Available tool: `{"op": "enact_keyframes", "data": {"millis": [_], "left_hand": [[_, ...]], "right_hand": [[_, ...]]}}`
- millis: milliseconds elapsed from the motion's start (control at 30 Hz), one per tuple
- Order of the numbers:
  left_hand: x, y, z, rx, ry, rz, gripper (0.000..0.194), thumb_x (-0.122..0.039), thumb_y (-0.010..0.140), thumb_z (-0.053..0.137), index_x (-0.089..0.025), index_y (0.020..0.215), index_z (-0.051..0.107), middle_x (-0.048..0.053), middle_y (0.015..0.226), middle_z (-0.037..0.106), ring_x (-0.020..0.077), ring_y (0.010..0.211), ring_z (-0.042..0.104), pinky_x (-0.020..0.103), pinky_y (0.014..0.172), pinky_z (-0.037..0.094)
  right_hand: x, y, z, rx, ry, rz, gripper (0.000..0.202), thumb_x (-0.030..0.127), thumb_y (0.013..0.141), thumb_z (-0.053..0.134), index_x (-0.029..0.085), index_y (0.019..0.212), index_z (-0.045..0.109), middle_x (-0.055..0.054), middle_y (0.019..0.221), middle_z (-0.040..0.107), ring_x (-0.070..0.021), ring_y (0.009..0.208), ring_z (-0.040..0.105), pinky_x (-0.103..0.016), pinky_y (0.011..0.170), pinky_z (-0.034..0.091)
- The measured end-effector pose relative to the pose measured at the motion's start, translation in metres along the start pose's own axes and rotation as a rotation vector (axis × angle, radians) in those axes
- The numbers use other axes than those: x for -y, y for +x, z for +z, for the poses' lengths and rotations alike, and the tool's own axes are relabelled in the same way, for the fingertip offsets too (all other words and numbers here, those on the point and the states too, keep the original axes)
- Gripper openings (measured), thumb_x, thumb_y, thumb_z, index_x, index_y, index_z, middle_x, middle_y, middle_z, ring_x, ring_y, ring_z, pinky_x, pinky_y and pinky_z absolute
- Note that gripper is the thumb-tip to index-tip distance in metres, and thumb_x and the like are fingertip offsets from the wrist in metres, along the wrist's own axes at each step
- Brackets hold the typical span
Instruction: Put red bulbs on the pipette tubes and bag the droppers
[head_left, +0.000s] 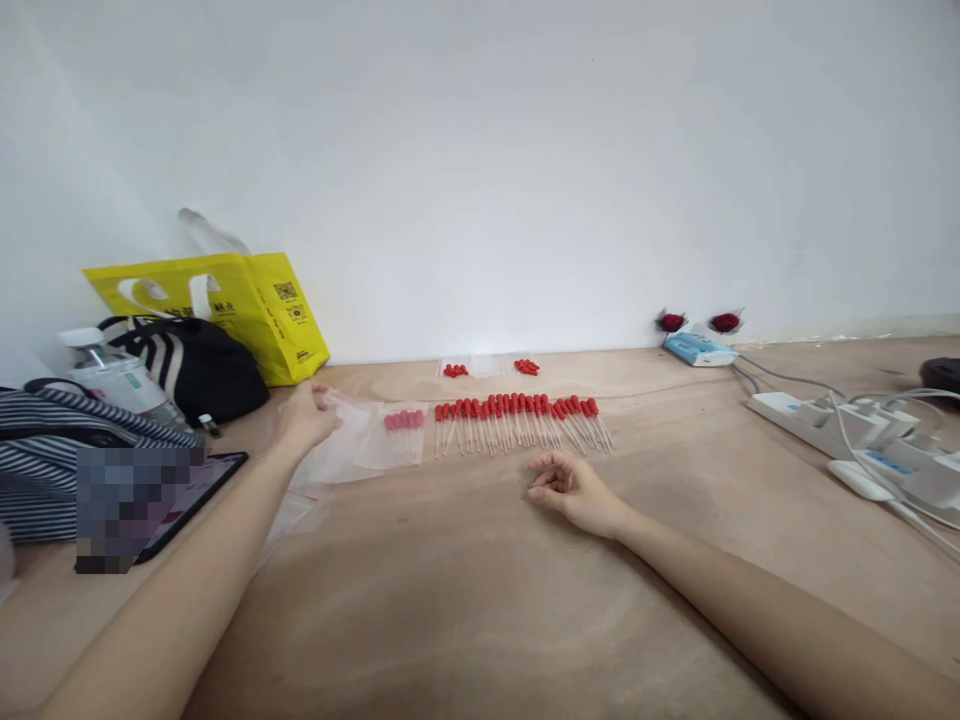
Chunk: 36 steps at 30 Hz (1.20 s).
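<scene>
Bags of clear plastic (341, 455) meet your left hand (307, 421) (blur hides whether it pinches them). Just right of that grip, a pouch (421, 445) holds red-topped sticks (406, 420); a loose row of sticks (513, 405) lies beyond your right hand (573, 491), curled and released. Farther red pieces (527, 367) are indistinct.

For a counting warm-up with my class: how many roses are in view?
2. Both are at the back right, near the wall: the left rose and the right rose, by the blue packet. Others could be hidden behind it.
</scene>
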<state>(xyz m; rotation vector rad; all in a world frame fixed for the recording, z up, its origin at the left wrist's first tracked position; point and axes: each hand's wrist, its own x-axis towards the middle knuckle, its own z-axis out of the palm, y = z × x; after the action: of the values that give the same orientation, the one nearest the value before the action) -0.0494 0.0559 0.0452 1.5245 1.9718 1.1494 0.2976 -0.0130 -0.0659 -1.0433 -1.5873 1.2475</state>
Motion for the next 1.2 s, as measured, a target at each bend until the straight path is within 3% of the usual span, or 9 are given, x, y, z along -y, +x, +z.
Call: {"op": "enact_keyframes", "data": {"millis": [100,167,267,333,433,533,667,900,1200], "left_hand": [[-0.022,-0.012,-0.009,-0.123,-0.028,0.078,0.053,-0.009,0.075,0.053,-0.021,0.121,0.030,-0.002,0.086,0.051,0.0126,0.075,0.054,0.022,0.070,0.042],[-0.035,-0.023,-0.004,-0.052,-0.062,0.113,0.048,-0.013,0.076,0.053,-0.021,0.119,0.035,-0.001,0.086,0.053,0.0105,0.067,0.054,0.021,0.064,0.044],[-0.045,-0.043,0.018,0.292,-0.104,0.135,0.035,-0.019,0.065,0.067,-0.017,0.099,0.057,0.001,0.073,0.057,0.0108,0.057,0.054,0.018,0.049,0.042],[-0.045,-0.057,0.041,0.678,-0.180,0.195,0.039,-0.027,0.066,0.066,-0.018,0.102,0.056,0.000,0.072,0.056,0.0092,0.051,0.051,0.018,0.043,0.038],[-0.039,-0.076,0.079,0.934,-0.109,0.279,0.037,-0.032,0.068,0.064,-0.019,0.101,0.053,-0.002,0.072,0.054,0.0083,0.046,0.048,0.021,0.044,0.040],[-0.035,-0.089,0.105,0.837,0.070,0.579,0.029,-0.031,0.071,0.062,-0.019,0.097,0.055,0.002,0.080,0.058,0.0159,0.069,0.055,0.028,0.065,0.045],[-0.033,-0.108,0.100,0.590,0.260,0.887,0.029,-0.034,0.080,0.052,-0.021,0.105,0.055,0.009,0.107,0.054,0.0238,0.103,0.047,0.039,0.091,0.035],[-0.006,-0.146,0.059,0.832,0.422,0.777,0.059,-0.046,0.084,0.041,-0.029,0.136,0.020,0.005,0.144,0.017,0.0276,0.130,0.015,0.046,0.105,0.016],[-0.020,-0.136,0.077,0.965,0.394,0.954,0.060,-0.047,0.084,0.042,-0.027,0.136,0.020,0.004,0.143,0.019,0.0240,0.131,0.016,0.045,0.107,0.008]], "right_hand": [[0.001,0.000,0.000,-0.004,-0.015,0.001,0.030,0.028,0.064,0.066,0.018,0.087,0.049,0.002,0.068,0.053,-0.0124,0.069,0.057,-0.027,0.065,0.047],[0.001,0.000,0.000,-0.011,-0.016,-0.005,0.028,0.028,0.064,0.065,0.018,0.086,0.049,0.002,0.067,0.052,-0.0118,0.067,0.057,-0.027,0.064,0.046],[0.002,0.000,0.000,-0.031,-0.011,-0.007,0.028,0.027,0.064,0.065,0.018,0.085,0.050,0.002,0.066,0.052,-0.0105,0.063,0.054,-0.025,0.061,0.045],[0.002,-0.001,0.000,-0.046,-0.020,0.008,0.027,0.027,0.064,0.064,0.018,0.086,0.051,0.003,0.065,0.052,-0.0097,0.059,0.052,-0.025,0.058,0.043],[0.002,-0.002,0.000,-0.059,-0.064,0.005,0.023,0.028,0.066,0.061,0.017,0.084,0.053,0.001,0.067,0.054,-0.0099,0.059,0.051,-0.025,0.057,0.043],[0.005,-0.005,0.001,-0.060,-0.184,-0.074,0.013,0.026,0.069,0.059,0.016,0.078,0.057,-0.003,0.078,0.056,-0.0119,0.067,0.054,-0.026,0.063,0.045],[0.013,-0.009,0.004,-0.015,-0.376,-0.184,0.008,0.022,0.073,0.056,0.018,0.074,0.062,-0.005,0.088,0.056,-0.0136,0.076,0.054,-0.027,0.067,0.045],[0.024,-0.017,0.005,0.151,-0.493,-0.349,0.016,0.024,0.079,0.052,0.022,0.088,0.065,-0.007,0.098,0.054,-0.0171,0.090,0.051,-0.033,0.081,0.041],[0.029,-0.017,0.007,0.174,-0.542,-0.352,0.021,0.041,0.074,0.059,0.022,0.078,0.067,-0.004,0.086,0.059,-0.0174,0.084,0.051,-0.035,0.080,0.039]]}}
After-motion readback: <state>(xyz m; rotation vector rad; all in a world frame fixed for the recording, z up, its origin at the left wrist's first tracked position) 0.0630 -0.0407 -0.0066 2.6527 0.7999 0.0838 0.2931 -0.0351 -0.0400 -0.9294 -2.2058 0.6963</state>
